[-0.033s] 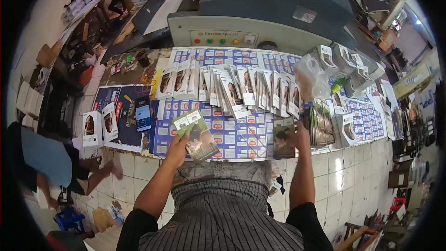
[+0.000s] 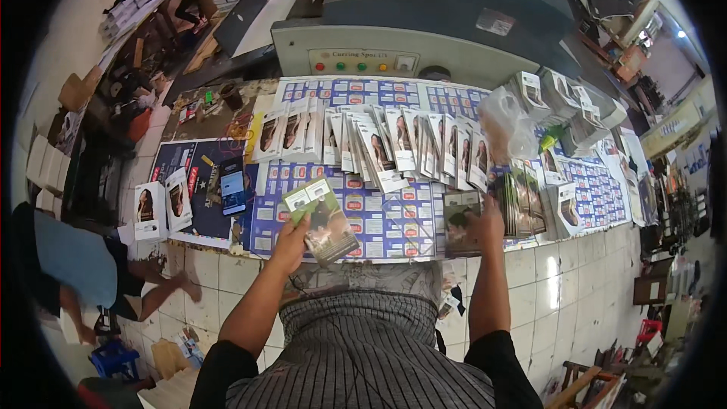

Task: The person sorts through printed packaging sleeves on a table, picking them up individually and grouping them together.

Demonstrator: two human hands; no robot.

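Observation:
My left hand (image 2: 291, 242) grips the lower left edge of a green and brown printed booklet (image 2: 328, 220), tilted above the table's front part. My right hand (image 2: 486, 223) is closed at the right side of another dark green booklet (image 2: 460, 212) near the front edge; its fingertips are partly hidden. Just right of that hand stands a tight row of similar green booklets (image 2: 526, 201). Behind both hands, a long overlapping row of white booklets with a portrait on the cover (image 2: 379, 153) crosses the table.
Printed blue sheets (image 2: 356, 208) cover the table. A phone (image 2: 232, 188) and two white booklets (image 2: 163, 204) lie left. A clear plastic bag (image 2: 506, 125) and white stacks (image 2: 564, 98) stand right. A grey machine (image 2: 439, 38) rises behind. A person in blue (image 2: 79, 257) sits at left.

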